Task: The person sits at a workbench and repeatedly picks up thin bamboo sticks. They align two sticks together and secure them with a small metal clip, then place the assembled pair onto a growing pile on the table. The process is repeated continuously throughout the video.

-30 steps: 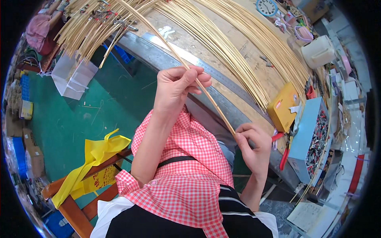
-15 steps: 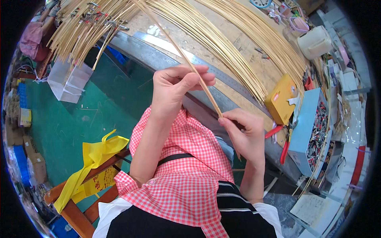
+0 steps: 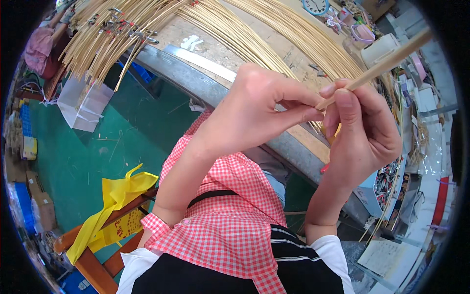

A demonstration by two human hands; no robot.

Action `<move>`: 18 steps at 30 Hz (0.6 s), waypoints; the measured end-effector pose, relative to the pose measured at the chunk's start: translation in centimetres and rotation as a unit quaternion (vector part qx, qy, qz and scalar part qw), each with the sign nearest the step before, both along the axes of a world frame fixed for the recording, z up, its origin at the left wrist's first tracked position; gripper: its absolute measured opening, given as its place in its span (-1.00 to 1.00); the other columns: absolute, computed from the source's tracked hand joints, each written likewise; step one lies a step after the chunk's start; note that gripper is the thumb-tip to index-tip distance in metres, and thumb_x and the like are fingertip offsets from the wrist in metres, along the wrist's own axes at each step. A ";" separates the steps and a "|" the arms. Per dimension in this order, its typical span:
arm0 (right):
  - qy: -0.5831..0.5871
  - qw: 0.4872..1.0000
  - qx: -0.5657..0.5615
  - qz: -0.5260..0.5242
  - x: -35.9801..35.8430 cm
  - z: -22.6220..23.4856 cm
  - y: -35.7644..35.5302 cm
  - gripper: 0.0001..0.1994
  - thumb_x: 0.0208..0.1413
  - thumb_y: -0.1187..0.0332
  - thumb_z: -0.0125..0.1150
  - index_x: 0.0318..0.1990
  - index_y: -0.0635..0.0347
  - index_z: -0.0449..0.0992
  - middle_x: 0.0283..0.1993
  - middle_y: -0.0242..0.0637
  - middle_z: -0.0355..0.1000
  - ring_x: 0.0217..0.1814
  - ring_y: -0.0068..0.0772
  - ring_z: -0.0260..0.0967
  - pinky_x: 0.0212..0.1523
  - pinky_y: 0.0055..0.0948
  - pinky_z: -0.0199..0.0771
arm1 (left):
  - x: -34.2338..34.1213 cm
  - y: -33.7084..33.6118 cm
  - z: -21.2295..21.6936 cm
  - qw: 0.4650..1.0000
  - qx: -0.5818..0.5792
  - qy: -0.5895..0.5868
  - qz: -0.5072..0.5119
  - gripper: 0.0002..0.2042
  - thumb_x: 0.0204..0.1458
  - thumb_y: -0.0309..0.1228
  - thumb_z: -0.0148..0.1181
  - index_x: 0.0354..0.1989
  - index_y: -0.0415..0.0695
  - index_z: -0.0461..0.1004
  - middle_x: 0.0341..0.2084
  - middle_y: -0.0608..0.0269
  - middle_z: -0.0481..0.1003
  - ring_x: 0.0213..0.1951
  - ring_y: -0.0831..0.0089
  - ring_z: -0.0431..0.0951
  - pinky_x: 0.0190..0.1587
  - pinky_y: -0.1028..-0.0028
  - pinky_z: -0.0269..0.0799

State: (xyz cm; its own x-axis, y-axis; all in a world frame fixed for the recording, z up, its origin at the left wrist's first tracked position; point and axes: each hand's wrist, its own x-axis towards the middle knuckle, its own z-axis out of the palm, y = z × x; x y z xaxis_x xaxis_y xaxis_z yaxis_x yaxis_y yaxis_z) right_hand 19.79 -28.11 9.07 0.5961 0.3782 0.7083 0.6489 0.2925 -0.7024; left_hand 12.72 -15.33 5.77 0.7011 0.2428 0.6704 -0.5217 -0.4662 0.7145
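A thin, pale bamboo stick (image 3: pixel 387 61) slants up to the far right, close to the camera. Its near end lies between the fingertips of my left hand (image 3: pixel 257 108), which pinches it. Just beside, my right hand (image 3: pixel 367 125) is closed round the stick, thumb on top. Both hands nearly touch, raised over the table's front edge. Behind them, long bundles of similar bamboo sticks (image 3: pixel 298 36) lie in curved rows on the wooden table (image 3: pixel 208 46). A metal ruler (image 3: pixel 205 63) runs along that edge, partly hidden by my left hand.
More sticks, held with small clips (image 3: pixel 120 24), overhang the table at the far left above a white box (image 3: pixel 85 105). A blue bin (image 3: pixel 369 191) of clips stands at right. A wooden chair (image 3: pixel 93 264) with yellow cloth (image 3: pixel 115 191) is at lower left. A round clock (image 3: pixel 316 6) sits far back.
The stick has swung from pointing up-left to pointing up-right. Both hands have moved right and come together at its near end; my left hand now pinches that end.
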 end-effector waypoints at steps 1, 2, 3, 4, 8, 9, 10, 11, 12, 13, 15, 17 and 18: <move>-0.002 1.000 -0.001 -0.007 0.0 0.0 0.0 -0.92 0.04 0.61 0.18 -0.29 0.42 0.51 -0.40 -0.08 0.51 -0.65 -0.69 0.25 -0.68 -0.75 0.13 | 0.1 0.2 -0.1 1.000 0.007 0.009 0.001 -0.88 -0.15 -0.60 0.31 -0.38 -0.25 0.59 -0.54 0.16 0.58 -0.47 0.51 0.60 -0.40 0.58 0.50; 0.014 1.000 -0.015 -0.002 0.1 -0.3 -0.1 -0.92 0.02 0.62 0.21 -0.30 0.41 0.52 -0.43 -0.15 0.50 -0.62 -0.69 0.28 -0.66 -0.75 0.18 | 0.2 0.3 -0.6 1.000 0.012 0.017 0.002 -0.88 -0.15 -0.60 0.30 -0.38 -0.25 0.59 -0.54 0.16 0.58 -0.48 0.51 0.60 -0.41 0.58 0.49; 0.030 0.999 -0.029 0.004 0.1 -0.9 -0.2 -0.92 0.00 0.62 0.23 -0.31 0.40 0.52 -0.45 -0.22 0.49 -0.59 -0.69 0.31 -0.63 -0.76 0.23 | 0.2 0.5 -1.1 1.000 0.017 0.026 0.002 -0.88 -0.14 -0.60 0.30 -0.37 -0.24 0.59 -0.55 0.16 0.58 -0.48 0.51 0.60 -0.41 0.58 0.49; 0.046 0.998 -0.042 0.010 0.2 -1.6 -0.4 -0.91 -0.03 0.63 0.26 -0.32 0.39 0.53 -0.47 -0.29 0.48 -0.56 -0.68 0.35 -0.61 -0.76 0.28 | 0.4 0.5 -1.9 0.999 0.018 0.036 -0.004 -0.87 -0.15 -0.59 0.30 -0.37 -0.24 0.59 -0.55 0.16 0.58 -0.49 0.50 0.60 -0.42 0.57 0.48; 0.094 0.988 -0.125 0.011 0.8 -4.1 -1.4 -0.93 -0.03 0.63 0.26 -0.35 0.39 0.53 -0.46 -0.31 0.47 -0.52 -0.68 0.39 -0.58 -0.76 0.32 | 0.8 0.3 -5.2 0.999 0.014 0.045 -0.010 -0.86 -0.16 -0.58 0.30 -0.36 -0.21 0.59 -0.55 0.18 0.57 -0.51 0.46 0.59 -0.44 0.56 0.46; 0.087 0.988 -0.129 0.011 0.8 -4.3 -1.5 -0.93 -0.03 0.63 0.25 -0.35 0.40 0.53 -0.46 -0.31 0.47 -0.52 -0.68 0.39 -0.58 -0.76 0.33 | 0.8 0.2 -5.5 0.999 0.013 0.038 -0.007 -0.86 -0.17 -0.58 0.30 -0.36 -0.21 0.60 -0.55 0.19 0.57 -0.51 0.45 0.59 -0.45 0.56 0.45; 0.081 0.988 -0.133 0.011 0.8 -4.5 -1.6 -0.94 -0.03 0.64 0.25 -0.36 0.40 0.52 -0.45 -0.31 0.47 -0.52 -0.68 0.39 -0.58 -0.76 0.33 | 0.8 0.2 -5.7 0.999 0.016 0.042 -0.002 -0.86 -0.16 -0.57 0.30 -0.37 -0.21 0.60 -0.55 0.19 0.57 -0.51 0.45 0.59 -0.44 0.55 0.45; 0.072 0.988 -0.133 0.009 0.9 -4.5 -1.6 -0.94 -0.02 0.64 0.25 -0.36 0.40 0.52 -0.45 -0.31 0.47 -0.52 -0.68 0.40 -0.57 -0.76 0.34 | 0.8 0.1 -5.6 0.999 0.022 0.043 0.001 -0.86 -0.16 -0.57 0.30 -0.37 -0.20 0.60 -0.56 0.19 0.57 -0.51 0.45 0.58 -0.44 0.55 0.45; 0.061 0.989 -0.132 0.006 0.9 -4.5 -1.6 -0.94 -0.03 0.64 0.25 -0.36 0.41 0.52 -0.45 -0.31 0.47 -0.51 -0.68 0.40 -0.57 -0.75 0.34 | 0.8 0.1 -5.5 0.999 0.027 0.045 0.004 -0.86 -0.16 -0.57 0.30 -0.37 -0.20 0.60 -0.56 0.20 0.58 -0.51 0.45 0.58 -0.44 0.55 0.45; 0.051 0.990 -0.131 0.003 0.9 -4.5 -1.5 -0.94 -0.03 0.64 0.25 -0.37 0.41 0.52 -0.45 -0.31 0.47 -0.51 -0.68 0.40 -0.56 -0.75 0.35 | 0.6 0.1 -5.4 0.998 0.024 0.053 0.006 -0.86 -0.15 -0.57 0.29 -0.36 -0.21 0.59 -0.55 0.18 0.57 -0.50 0.45 0.59 -0.43 0.56 0.45; 0.053 0.991 -0.126 -0.015 0.9 -4.2 -1.1 -0.94 -0.04 0.63 0.26 -0.37 0.41 0.52 -0.46 -0.33 0.47 -0.50 -0.68 0.40 -0.55 -0.75 0.36 | 0.3 0.3 -4.9 0.998 0.021 0.064 0.006 -0.86 -0.13 -0.58 0.28 -0.34 -0.23 0.58 -0.53 0.16 0.56 -0.47 0.44 0.59 -0.42 0.57 0.45; 0.084 0.988 -0.119 -0.045 0.5 -4.1 -0.4 -0.93 -0.04 0.63 0.27 -0.38 0.41 0.52 -0.46 -0.34 0.46 -0.49 -0.68 0.40 -0.53 -0.75 0.36 | 0.0 -0.1 -5.4 0.998 -0.014 0.051 0.031 -0.85 -0.10 -0.60 0.24 -0.31 -0.25 0.57 -0.53 0.13 0.54 -0.48 0.44 0.57 -0.45 0.57 0.41; 0.100 0.988 -0.098 -0.058 0.2 -3.9 0.3 -0.93 -0.04 0.58 0.28 -0.39 0.39 0.52 -0.48 -0.39 0.44 -0.50 -0.72 0.37 -0.53 -0.76 0.33 | -0.1 -0.3 -5.7 0.998 -0.032 0.045 0.043 -0.85 -0.09 -0.60 0.22 -0.30 -0.26 0.56 -0.53 0.11 0.52 -0.48 0.44 0.57 -0.46 0.57 0.40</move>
